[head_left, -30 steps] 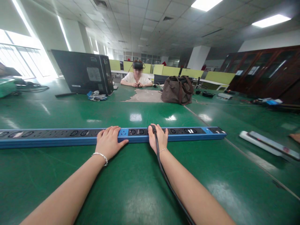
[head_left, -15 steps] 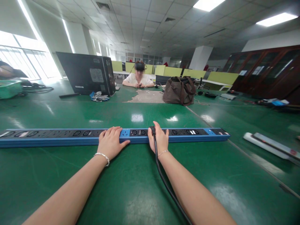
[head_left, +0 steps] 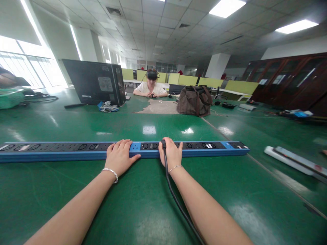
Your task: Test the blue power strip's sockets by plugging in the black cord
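A long blue power strip [head_left: 150, 154] with black sockets lies across the green table in front of me. My left hand [head_left: 121, 154] grips it left of the middle, fingers over the top and thumb along the front side, just beside a blue socket. Right of that socket, my right hand [head_left: 172, 153] is closed round a black power plug [head_left: 164, 144] held over the strip. From the plug a black cable [head_left: 176, 197] runs down toward me past the right wrist. Whether the plug's front sits in a socket is hidden by the hand.
Farther back stand a black computer case [head_left: 94, 81], gloves [head_left: 108, 107] and a brown bag [head_left: 194, 100]. Another person [head_left: 150, 87] sits across the table. A white and grey bar-shaped device [head_left: 293, 160] lies at the right, a green basket [head_left: 11, 98] at the far left.
My right hand, with the plug, has shifted slightly left and down onto the strip. My left hand stays on the strip. The view has moved a little.
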Motion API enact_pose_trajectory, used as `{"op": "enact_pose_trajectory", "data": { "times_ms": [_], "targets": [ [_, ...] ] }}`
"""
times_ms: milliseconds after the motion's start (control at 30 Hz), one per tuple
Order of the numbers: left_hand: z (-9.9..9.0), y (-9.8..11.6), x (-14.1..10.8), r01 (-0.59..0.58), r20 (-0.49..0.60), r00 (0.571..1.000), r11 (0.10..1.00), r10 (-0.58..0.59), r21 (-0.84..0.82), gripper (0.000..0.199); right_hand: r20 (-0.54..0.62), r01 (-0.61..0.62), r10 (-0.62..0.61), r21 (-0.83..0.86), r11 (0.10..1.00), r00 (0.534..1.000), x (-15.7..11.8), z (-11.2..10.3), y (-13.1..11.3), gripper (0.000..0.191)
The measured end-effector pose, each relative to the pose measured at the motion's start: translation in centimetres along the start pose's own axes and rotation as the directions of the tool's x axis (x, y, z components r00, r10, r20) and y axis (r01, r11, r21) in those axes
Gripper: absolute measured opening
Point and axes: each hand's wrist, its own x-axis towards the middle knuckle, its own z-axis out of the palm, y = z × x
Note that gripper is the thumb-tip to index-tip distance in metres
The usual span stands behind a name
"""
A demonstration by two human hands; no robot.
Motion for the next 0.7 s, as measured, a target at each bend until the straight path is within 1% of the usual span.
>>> {"op": "enact_pose_trajectory", "data": {
  "times_ms": [200, 500, 700],
  "targets": [
    [-0.11, -0.01, 0.00, 0.008, 0.012, 1.000, 1.000, -0.008, 0.006, 0.058, -0.001, 0.003, -0.003, -0.020, 1.000, 1.000, -0.02, 0.56, 0.39, 0.025],
    [0.12, -0.16, -0.06, -0.005, -0.001, 1.000, 1.000, 0.005, 0.019, 0.060, 0.024, 0.055, -0.055, -0.009, 0.998, 0.998, -0.23, -0.08, 0.65, 0.026],
    [-0.01, -0.14, -0.02, -0.008, -0.001, 1.000, 1.000, 0.008, 0.018, 0.061, 0.006, 0.013, -0.014, 0.027, 1.000, 1.000, 0.24, -0.41, 0.59, 0.023]
  ]
}}
